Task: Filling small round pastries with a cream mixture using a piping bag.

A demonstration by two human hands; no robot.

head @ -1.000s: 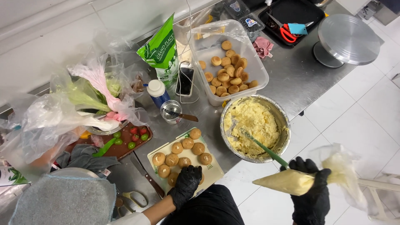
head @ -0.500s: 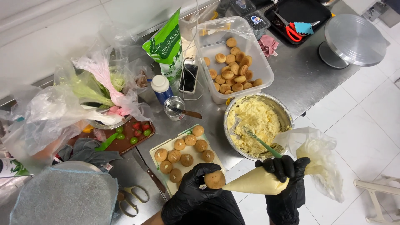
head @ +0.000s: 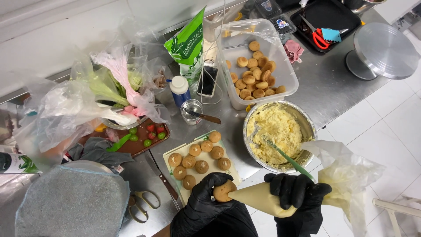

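8 puffs (head: pixel 199 160) on board, 1 bowl (head: pixel 307 125), 2 scissors (head: pixel 142 206).

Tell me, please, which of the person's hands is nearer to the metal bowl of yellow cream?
Right. The right hand grips the piping bag just below the metal bowl rim. The left hand holds a small pastry farther off, beside the board.

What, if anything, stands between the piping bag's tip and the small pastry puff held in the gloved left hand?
Nothing visible: the piping bag, gripped by the right hand, has its tip right against the puff in the left hand.
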